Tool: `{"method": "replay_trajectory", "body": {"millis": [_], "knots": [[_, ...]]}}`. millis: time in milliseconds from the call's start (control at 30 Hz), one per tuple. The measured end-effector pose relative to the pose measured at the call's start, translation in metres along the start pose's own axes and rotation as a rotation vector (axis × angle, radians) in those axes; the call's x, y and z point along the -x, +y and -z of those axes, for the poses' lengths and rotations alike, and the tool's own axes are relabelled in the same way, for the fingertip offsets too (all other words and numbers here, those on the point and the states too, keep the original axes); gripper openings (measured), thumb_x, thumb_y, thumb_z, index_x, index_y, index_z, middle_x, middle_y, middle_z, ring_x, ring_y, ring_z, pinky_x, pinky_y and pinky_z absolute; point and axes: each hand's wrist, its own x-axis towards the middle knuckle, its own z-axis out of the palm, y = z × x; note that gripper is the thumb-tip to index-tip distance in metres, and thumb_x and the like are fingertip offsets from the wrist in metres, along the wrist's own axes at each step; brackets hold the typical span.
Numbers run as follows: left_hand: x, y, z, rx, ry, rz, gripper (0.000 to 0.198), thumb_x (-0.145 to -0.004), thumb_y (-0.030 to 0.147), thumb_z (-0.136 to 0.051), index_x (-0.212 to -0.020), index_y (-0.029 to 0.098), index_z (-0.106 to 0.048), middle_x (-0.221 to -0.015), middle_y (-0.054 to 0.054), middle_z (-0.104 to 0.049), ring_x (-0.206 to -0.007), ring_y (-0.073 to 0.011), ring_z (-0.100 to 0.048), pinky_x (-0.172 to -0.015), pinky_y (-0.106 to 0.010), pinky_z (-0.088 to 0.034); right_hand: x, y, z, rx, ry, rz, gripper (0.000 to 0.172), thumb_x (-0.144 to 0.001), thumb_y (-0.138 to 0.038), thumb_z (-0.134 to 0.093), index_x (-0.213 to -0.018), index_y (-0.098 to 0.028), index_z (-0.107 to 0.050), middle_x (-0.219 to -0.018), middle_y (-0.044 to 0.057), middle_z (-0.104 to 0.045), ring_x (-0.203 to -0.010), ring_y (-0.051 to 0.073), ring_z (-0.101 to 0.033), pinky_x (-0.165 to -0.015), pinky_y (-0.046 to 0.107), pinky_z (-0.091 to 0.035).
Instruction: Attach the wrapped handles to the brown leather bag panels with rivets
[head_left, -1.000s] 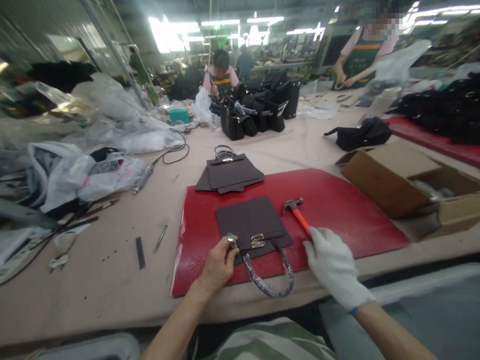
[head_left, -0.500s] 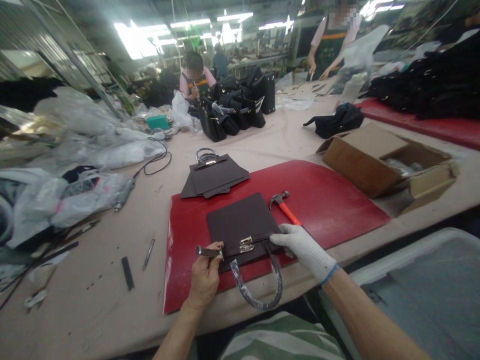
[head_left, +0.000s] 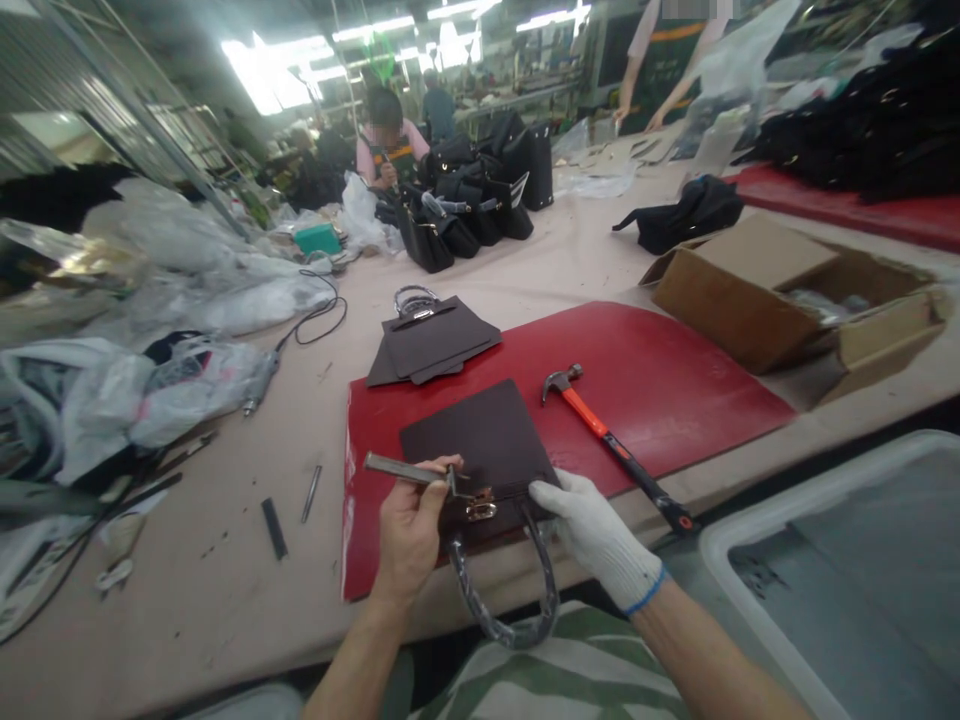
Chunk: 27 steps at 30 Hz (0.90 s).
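A dark brown bag panel (head_left: 480, 430) lies on the red mat, with a metal turn-lock clasp (head_left: 481, 510) near its lower edge. A plastic-wrapped handle (head_left: 508, 632) loops from it toward me. In my bare left hand (head_left: 411, 535), fingers pinch a slim metal caliper (head_left: 405, 468), its jaws beside the clasp. My right hand (head_left: 600, 535), in a white knit glove, grips the panel's right edge near the handle's base. A claw hammer (head_left: 600, 430) with an orange and black handle rests to the right of the panel.
Beyond the panel are stacked brown panels (head_left: 442, 340) with a handle. A cardboard box (head_left: 742, 290) stands right of the red mat (head_left: 637, 370). On the left lie a thin metal rod (head_left: 311, 493), a dark strip (head_left: 274, 528) and plastic bags. Two co-workers are behind black bags (head_left: 427, 240).
My left hand has turned the caliper and brought it closer to the clasp. My right hand has shifted slightly left and down with the panel. The view has shifted, showing the whole hammer.
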Motion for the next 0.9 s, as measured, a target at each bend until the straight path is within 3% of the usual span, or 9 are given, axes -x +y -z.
{"method": "replay_trajectory", "body": {"millis": [133, 233, 400, 600, 900], "knots": [[-0.009, 0.023, -0.025, -0.074, -0.17, -0.02, 0.02, -0.091, 0.035, -0.065, -0.1, 0.018, -0.069, -0.117, -0.01, -0.073, -0.112, -0.0224, -0.067, -0.098, -0.035, -0.054, 0.008, 0.01, -0.015, -0.013, -0.055, -0.035, 0.04, -0.069, -0.037, -0.082, -0.1, -0.012, -0.074, -0.092, 0.009, -0.073, -0.081, 0.021, -0.064, -0.081, 0.036, -0.053], [-0.011, 0.019, -0.031, -0.058, -0.21, 0.031, 0.019, -0.091, 0.035, -0.064, -0.097, 0.018, -0.068, -0.113, -0.01, -0.074, -0.104, -0.0216, -0.069, -0.09, -0.034, -0.056, 0.011, 0.016, -0.023, -0.085, -0.066, -0.042, 0.038, -0.067, -0.035, -0.083, -0.097, -0.013, -0.075, -0.088, 0.008, -0.072, -0.081, 0.02, -0.063, -0.079, 0.034, -0.053], [-0.007, -0.002, -0.023, 0.002, -0.2, 0.072, 0.02, -0.093, 0.035, -0.063, -0.098, 0.016, -0.067, -0.109, -0.009, -0.074, -0.102, -0.0191, -0.068, -0.093, -0.032, -0.053, 0.012, 0.023, -0.025, -0.164, -0.074, -0.078, 0.037, -0.063, -0.034, -0.086, -0.09, -0.013, -0.074, -0.085, 0.007, -0.07, -0.079, 0.019, -0.061, -0.078, 0.032, -0.051], [-0.003, 0.001, -0.015, 0.016, -0.244, 0.052, 0.025, -0.091, 0.038, -0.067, -0.096, 0.014, -0.067, -0.107, -0.012, -0.075, -0.103, -0.0212, -0.069, -0.092, -0.032, -0.053, 0.011, 0.031, -0.024, -0.144, -0.076, -0.103, 0.036, -0.062, -0.036, -0.087, -0.087, -0.014, -0.073, -0.076, 0.003, -0.064, -0.063, 0.014, -0.052, -0.06, 0.027, -0.045], [0.0, 0.0, -0.01, 0.012, -0.249, 0.023, 0.022, -0.091, 0.036, -0.066, -0.095, 0.014, -0.068, -0.107, -0.013, -0.075, -0.105, -0.0227, -0.069, -0.093, -0.034, -0.054, 0.007, 0.033, -0.027, -0.085, -0.067, -0.087, 0.032, -0.065, -0.036, -0.084, -0.085, -0.015, -0.072, -0.071, 0.002, -0.062, -0.066, 0.016, -0.052, -0.074, 0.032, -0.049]]}}
